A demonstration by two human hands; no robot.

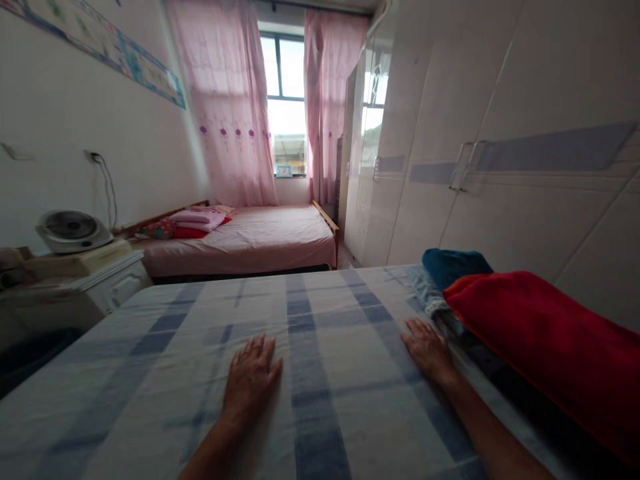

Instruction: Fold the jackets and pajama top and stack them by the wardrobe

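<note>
A pale bed sheet with blue stripes and checks covers the bed before me, with slight creases. On its middle left, my left hand lies palm down, fingers stretched out and holding nothing. My right hand rests palm down farther right, its fingers spread on the sheet. Beside that hand sits a pile of folded cloths: a large red one, a dark teal one and a light blue patterned one. A dark layer shows under the red cloth.
A second bed with pink bedding stands by the window, folded pillows at its left. White wardrobes line the right side. At left, a small fan sits on a box over a white cabinet.
</note>
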